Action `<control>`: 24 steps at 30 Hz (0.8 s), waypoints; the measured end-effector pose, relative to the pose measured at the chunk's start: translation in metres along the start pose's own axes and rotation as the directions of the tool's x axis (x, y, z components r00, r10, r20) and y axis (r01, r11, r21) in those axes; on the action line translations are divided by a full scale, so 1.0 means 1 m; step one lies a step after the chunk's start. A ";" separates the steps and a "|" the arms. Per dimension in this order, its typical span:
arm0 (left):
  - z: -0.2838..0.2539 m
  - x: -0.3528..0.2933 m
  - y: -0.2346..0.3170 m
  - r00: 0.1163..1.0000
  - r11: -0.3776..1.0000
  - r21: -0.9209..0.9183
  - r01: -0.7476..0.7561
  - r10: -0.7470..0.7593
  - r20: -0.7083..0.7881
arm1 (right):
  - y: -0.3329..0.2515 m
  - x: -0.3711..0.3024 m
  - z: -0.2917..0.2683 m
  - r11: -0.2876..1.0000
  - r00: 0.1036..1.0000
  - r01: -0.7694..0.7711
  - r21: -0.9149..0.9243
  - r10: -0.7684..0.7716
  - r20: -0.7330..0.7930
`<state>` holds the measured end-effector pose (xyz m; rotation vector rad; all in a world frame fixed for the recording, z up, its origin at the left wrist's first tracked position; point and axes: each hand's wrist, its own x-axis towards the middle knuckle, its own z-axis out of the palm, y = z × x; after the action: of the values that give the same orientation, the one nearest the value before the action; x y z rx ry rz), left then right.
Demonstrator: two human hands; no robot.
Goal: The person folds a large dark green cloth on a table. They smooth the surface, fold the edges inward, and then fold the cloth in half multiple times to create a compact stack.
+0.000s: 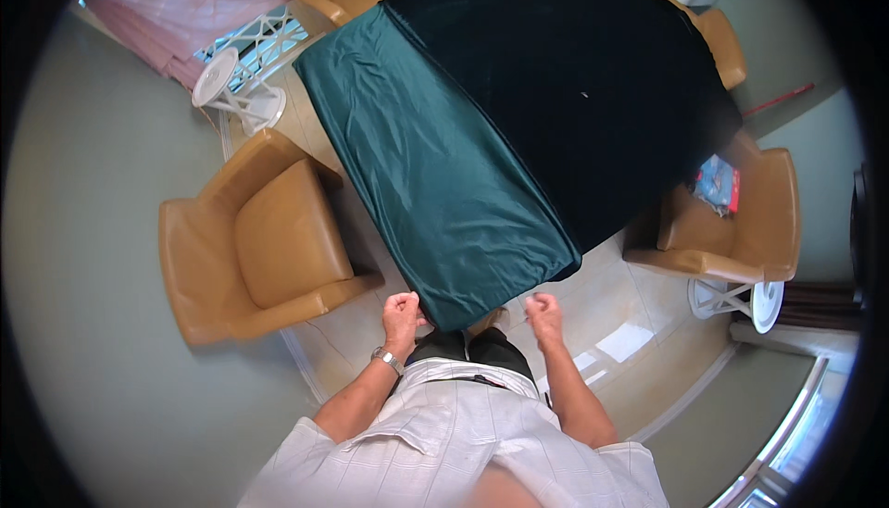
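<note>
A large cloth covers a table: its dark velvety part [556,82] lies over the far side, and a shiny dark green part [435,175] is folded back toward the left and hangs near my legs. My left hand [400,315], with a silver watch on its wrist, is closed right beside the green cloth's near left edge. Whether its fingers grip that edge cannot be made out. Off the near right edge of the cloth, my right hand [545,315] is raised with fingers curled and thumb pressed in. Anything between those fingers is too small to tell.
Tan armchairs stand around the table, one [287,230] close at left and another [741,221] at right with a blue and red package [718,184] on it. A white side table [222,82] stands by pink curtains [194,8]. Pale tiles [602,295] cover the floor.
</note>
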<state>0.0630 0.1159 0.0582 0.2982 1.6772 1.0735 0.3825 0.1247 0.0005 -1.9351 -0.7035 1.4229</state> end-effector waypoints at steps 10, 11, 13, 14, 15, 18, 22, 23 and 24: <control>-0.009 -0.040 -0.017 0.903 0.970 0.077 0.233 -0.245 0.352 | -0.015 -0.049 0.078 0.967 0.954 0.017 -0.253 0.060 0.293; -0.009 -0.045 -0.022 0.896 0.968 0.071 0.239 -0.248 0.367 | -0.016 -0.049 0.078 0.961 0.962 0.013 -0.275 0.062 0.266; -0.009 -0.050 -0.033 0.889 0.966 0.042 0.256 -0.252 0.383 | -0.014 -0.050 0.079 0.963 0.967 -0.002 -0.271 0.071 0.244; -0.009 -0.052 -0.040 0.886 0.965 0.011 0.264 -0.247 0.392 | -0.012 -0.051 0.077 0.967 0.965 -0.016 -0.253 0.080 0.248; -0.009 -0.054 -0.045 0.886 0.964 -0.018 0.265 -0.237 0.398 | -0.011 -0.050 0.076 0.973 0.963 -0.027 -0.230 0.087 0.256; 0.003 -0.064 -0.066 0.934 0.980 -0.060 0.187 -0.159 0.321 | -0.011 -0.052 0.069 0.974 0.943 -0.034 -0.224 0.106 0.316; 0.031 -0.074 -0.080 0.997 0.998 -0.025 0.050 -0.049 0.058 | -0.017 -0.050 0.056 0.969 0.894 -0.044 -0.242 0.147 0.423; 0.036 -0.077 -0.081 0.999 0.999 -0.019 0.043 -0.042 0.022 | -0.012 -0.046 0.052 0.965 0.878 -0.043 -0.259 0.160 0.451; 0.040 -0.076 -0.083 0.999 1.000 -0.019 0.025 -0.025 -0.021 | -0.017 -0.043 0.052 0.961 0.857 -0.027 -0.275 0.164 0.488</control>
<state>0.1533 0.0395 0.0424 0.2542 1.6848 1.0763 0.3200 0.1139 0.0284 -1.8062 -1.0914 2.0279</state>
